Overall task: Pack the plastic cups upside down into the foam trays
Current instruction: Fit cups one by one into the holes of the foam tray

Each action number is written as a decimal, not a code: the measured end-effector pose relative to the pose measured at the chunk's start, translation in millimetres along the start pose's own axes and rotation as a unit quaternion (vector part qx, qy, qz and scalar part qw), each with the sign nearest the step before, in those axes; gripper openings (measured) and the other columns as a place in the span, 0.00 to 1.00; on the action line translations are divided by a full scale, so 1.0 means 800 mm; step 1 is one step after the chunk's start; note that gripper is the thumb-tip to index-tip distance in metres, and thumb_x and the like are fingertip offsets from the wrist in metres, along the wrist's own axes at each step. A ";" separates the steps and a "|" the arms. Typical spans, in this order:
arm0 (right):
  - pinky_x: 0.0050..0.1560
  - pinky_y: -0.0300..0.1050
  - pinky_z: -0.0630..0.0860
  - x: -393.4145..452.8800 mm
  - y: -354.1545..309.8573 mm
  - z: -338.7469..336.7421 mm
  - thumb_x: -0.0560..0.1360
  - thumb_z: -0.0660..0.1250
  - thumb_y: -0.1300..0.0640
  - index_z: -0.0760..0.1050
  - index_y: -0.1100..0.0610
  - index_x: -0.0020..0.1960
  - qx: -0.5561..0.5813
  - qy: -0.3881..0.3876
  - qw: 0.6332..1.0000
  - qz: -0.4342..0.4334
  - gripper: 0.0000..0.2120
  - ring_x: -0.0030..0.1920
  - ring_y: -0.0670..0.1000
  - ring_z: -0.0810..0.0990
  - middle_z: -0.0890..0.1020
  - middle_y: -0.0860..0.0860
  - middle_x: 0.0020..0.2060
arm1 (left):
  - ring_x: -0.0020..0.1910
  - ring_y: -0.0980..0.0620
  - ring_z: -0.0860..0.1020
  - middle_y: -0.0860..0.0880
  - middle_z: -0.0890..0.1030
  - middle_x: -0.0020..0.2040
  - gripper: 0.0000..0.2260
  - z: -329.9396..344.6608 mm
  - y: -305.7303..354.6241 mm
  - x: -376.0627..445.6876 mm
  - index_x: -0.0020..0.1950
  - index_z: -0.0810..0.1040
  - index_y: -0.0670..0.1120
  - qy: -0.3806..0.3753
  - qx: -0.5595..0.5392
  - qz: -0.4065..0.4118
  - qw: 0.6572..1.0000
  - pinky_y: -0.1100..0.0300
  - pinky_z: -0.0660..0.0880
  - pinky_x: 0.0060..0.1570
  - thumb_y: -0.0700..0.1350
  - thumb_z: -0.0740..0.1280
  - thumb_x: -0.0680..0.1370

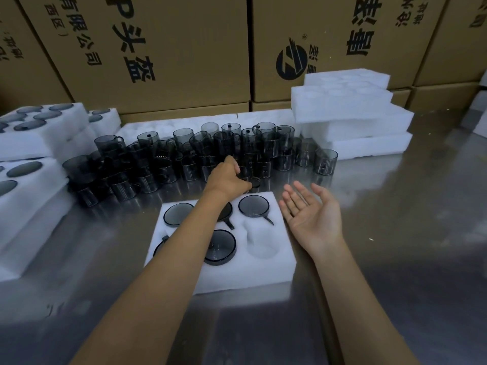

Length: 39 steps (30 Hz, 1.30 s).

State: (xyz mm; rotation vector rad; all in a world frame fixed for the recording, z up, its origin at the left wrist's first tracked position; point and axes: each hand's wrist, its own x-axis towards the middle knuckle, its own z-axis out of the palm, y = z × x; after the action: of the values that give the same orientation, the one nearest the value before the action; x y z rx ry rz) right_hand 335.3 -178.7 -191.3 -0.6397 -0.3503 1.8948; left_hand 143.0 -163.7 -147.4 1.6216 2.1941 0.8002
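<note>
Steel table: L hand grip on cup; R hand open, palm up.

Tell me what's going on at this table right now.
A person is packing smoky grey plastic cups upside down into a white foam tray on a steel table. Five of its six pockets hold cups; the near-right empty pocket remains. The left hand reaches over the tray into the cluster of loose cups, touching a cup. The right hand waits palm-up beside the tray. Filled trays sit left, empty trays right.
</note>
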 end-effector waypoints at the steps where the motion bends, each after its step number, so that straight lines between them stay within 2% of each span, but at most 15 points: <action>1: 0.59 0.49 0.77 0.000 0.000 0.000 0.80 0.61 0.52 0.79 0.61 0.59 -0.001 0.000 1.000 0.001 0.16 0.55 0.54 0.82 0.87 0.57 0.48 | 0.45 0.49 0.73 0.49 0.74 0.49 0.18 0.000 -0.001 0.001 0.58 0.69 0.47 -0.011 -0.007 -0.005 1.000 0.59 0.65 0.35 0.43 0.73 0.73; 4: 0.58 0.49 0.78 -0.001 0.000 0.002 0.80 0.60 0.52 0.79 0.61 0.57 -0.020 0.000 1.000 0.000 0.15 0.54 0.54 0.82 0.87 0.57 0.46 | 0.59 0.46 0.75 0.45 0.74 0.66 0.34 -0.002 -0.001 0.001 0.75 0.64 0.46 -0.026 -0.021 -0.021 0.999 0.58 0.70 0.51 0.44 0.75 0.73; 6: 0.58 0.48 0.78 -0.003 0.001 0.005 0.81 0.60 0.53 0.79 0.61 0.55 -0.044 0.000 0.999 -0.003 0.14 0.51 0.54 0.82 0.87 0.57 0.44 | 0.68 0.44 0.72 0.44 0.72 0.71 0.35 -0.003 0.000 0.000 0.76 0.67 0.43 -0.017 -0.017 -0.031 0.999 0.56 0.72 0.59 0.45 0.77 0.71; 7: 0.58 0.47 0.78 -0.004 0.002 0.008 0.81 0.60 0.54 0.79 0.62 0.54 -0.060 -0.002 0.998 -0.004 0.14 0.49 0.54 0.82 0.86 0.57 0.44 | 0.68 0.44 0.73 0.44 0.74 0.69 0.32 -0.006 -0.001 0.000 0.72 0.72 0.42 -0.006 -0.019 -0.034 0.999 0.55 0.73 0.60 0.46 0.78 0.70; 9: 0.55 0.45 0.78 -0.008 0.003 0.014 0.81 0.59 0.55 0.79 0.61 0.51 -0.121 -0.002 0.992 -0.019 0.13 0.45 0.53 0.82 0.85 0.57 0.43 | 0.62 0.44 0.77 0.45 0.79 0.59 0.25 -0.017 -0.001 -0.005 0.62 0.77 0.43 0.032 -0.039 -0.031 0.998 0.54 0.75 0.57 0.47 0.79 0.69; 12: 0.46 0.40 0.77 -0.020 0.003 0.029 0.81 0.61 0.59 0.80 0.62 0.50 -0.274 0.027 0.953 -0.123 0.11 0.40 0.51 0.80 0.84 0.55 0.40 | 0.56 0.48 0.76 0.49 0.76 0.57 0.25 -0.036 0.000 -0.026 0.61 0.72 0.47 0.107 -0.095 0.013 0.990 0.55 0.74 0.51 0.51 0.79 0.69; 15: 0.48 0.36 0.76 -0.044 0.007 0.048 0.79 0.65 0.62 0.82 0.56 0.50 -0.392 0.012 0.877 -0.278 0.07 0.45 0.45 0.81 0.85 0.50 0.44 | 0.47 0.60 0.76 0.58 0.75 0.49 0.24 -0.047 0.012 -0.068 0.57 0.68 0.52 0.154 -0.158 0.065 0.973 0.65 0.70 0.39 0.55 0.77 0.69; 17: 0.50 0.31 0.75 -0.063 0.014 0.061 0.79 0.67 0.61 0.82 0.53 0.53 -0.423 -0.043 0.848 -0.317 0.06 0.49 0.41 0.82 0.85 0.46 0.48 | 0.44 0.64 0.76 0.59 0.76 0.46 0.24 -0.045 0.019 -0.098 0.53 0.67 0.55 0.165 -0.190 0.084 0.964 0.70 0.69 0.35 0.60 0.77 0.67; 20: 0.48 0.30 0.75 -0.081 0.024 0.076 0.79 0.69 0.57 0.82 0.55 0.55 -0.440 -0.091 0.833 -0.322 0.06 0.49 0.44 0.82 0.85 0.46 0.49 | 0.43 0.61 0.77 0.55 0.78 0.42 0.23 -0.036 0.021 -0.135 0.48 0.67 0.57 0.155 -0.227 0.109 0.955 0.67 0.74 0.37 0.64 0.74 0.64; 23: 0.48 0.33 0.78 -0.089 0.023 0.078 0.78 0.71 0.60 0.81 0.56 0.55 -0.469 -0.094 0.816 -0.326 0.06 0.47 0.47 0.82 0.85 0.50 0.48 | 0.44 0.64 0.77 0.57 0.78 0.43 0.23 -0.033 0.008 -0.155 0.49 0.66 0.58 0.149 -0.245 0.128 0.949 0.68 0.75 0.39 0.61 0.77 0.65; 26: 0.49 0.32 0.77 -0.094 0.020 0.075 0.79 0.69 0.63 0.81 0.58 0.55 -0.479 -0.113 0.810 -0.318 0.06 0.48 0.45 0.82 0.85 0.52 0.49 | 0.52 0.68 0.77 0.60 0.77 0.54 0.26 -0.033 -0.009 -0.163 0.59 0.70 0.61 0.110 -0.255 0.162 0.947 0.69 0.77 0.48 0.50 0.80 0.68; 28: 0.53 0.33 0.76 -0.095 0.021 0.070 0.79 0.68 0.65 0.81 0.60 0.57 -0.485 -0.127 0.802 -0.326 0.07 0.51 0.45 0.82 0.85 0.51 0.51 | 0.58 0.65 0.76 0.57 0.75 0.61 0.28 -0.031 -0.020 -0.166 0.68 0.72 0.55 0.090 -0.268 0.175 0.943 0.64 0.79 0.53 0.41 0.78 0.71; 30: 0.55 0.32 0.75 -0.098 0.023 0.064 0.79 0.66 0.67 0.80 0.60 0.57 -0.476 -0.142 0.800 -0.337 0.09 0.52 0.41 0.82 0.84 0.50 0.52 | 0.61 0.61 0.77 0.55 0.73 0.62 0.26 -0.031 -0.026 -0.168 0.69 0.75 0.51 0.081 -0.273 0.197 0.938 0.61 0.79 0.57 0.36 0.75 0.73; 36: 0.58 0.37 0.76 -0.110 0.022 0.058 0.80 0.65 0.67 0.80 0.58 0.63 -0.472 -0.207 0.792 -0.327 0.14 0.59 0.46 0.82 0.84 0.49 0.58 | 0.59 0.61 0.77 0.57 0.74 0.59 0.23 -0.030 -0.027 -0.174 0.60 0.73 0.57 0.118 -0.263 0.215 0.933 0.67 0.78 0.53 0.40 0.78 0.72; 39: 0.65 0.41 0.74 -0.115 0.027 0.053 0.78 0.70 0.65 0.77 0.51 0.67 -0.523 -0.216 0.755 -0.330 0.20 0.65 0.45 0.78 0.81 0.45 0.62 | 0.55 0.64 0.77 0.57 0.74 0.56 0.21 -0.026 -0.026 -0.179 0.59 0.72 0.54 0.152 -0.223 0.225 0.936 0.73 0.75 0.50 0.46 0.78 0.72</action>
State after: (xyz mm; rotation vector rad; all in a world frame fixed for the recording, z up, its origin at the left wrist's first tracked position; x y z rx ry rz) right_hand 322.2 -269.2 -142.9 -0.6276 -1.7703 0.9858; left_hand 161.1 -308.6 -155.6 1.8614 1.6328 1.6397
